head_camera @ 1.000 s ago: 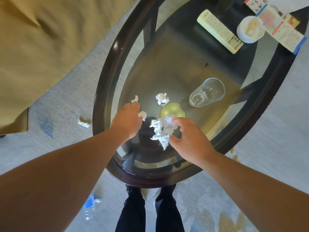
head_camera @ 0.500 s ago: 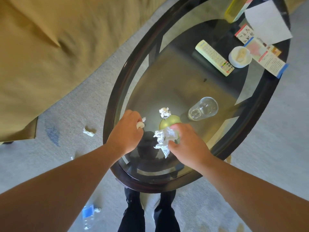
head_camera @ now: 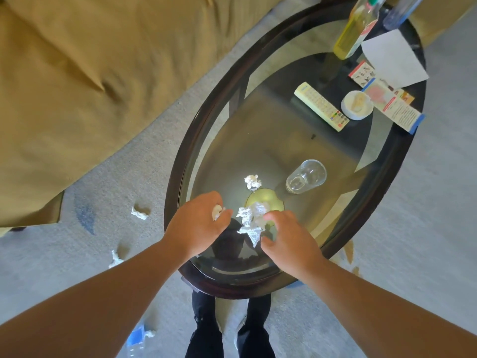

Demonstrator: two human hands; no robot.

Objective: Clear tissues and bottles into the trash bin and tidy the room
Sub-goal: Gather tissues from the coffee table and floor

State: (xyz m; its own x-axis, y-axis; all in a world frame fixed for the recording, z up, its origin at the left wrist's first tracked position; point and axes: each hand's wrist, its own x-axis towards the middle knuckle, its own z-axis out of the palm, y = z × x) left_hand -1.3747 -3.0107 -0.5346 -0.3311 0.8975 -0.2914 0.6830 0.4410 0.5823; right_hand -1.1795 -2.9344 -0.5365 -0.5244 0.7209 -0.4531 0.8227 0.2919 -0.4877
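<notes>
Our left hand pinches a small wad; our right hand grips crumpled tissue (half hanging loose) that could drop.

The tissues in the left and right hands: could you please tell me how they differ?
The left tissue is a small tight wad; the right tissue is much larger and loosely crumpled, a corner hanging down. The left hand hides most of the left tissue in curled fingers; the right hand pinches the right tissue at one side. Both are white.
</notes>
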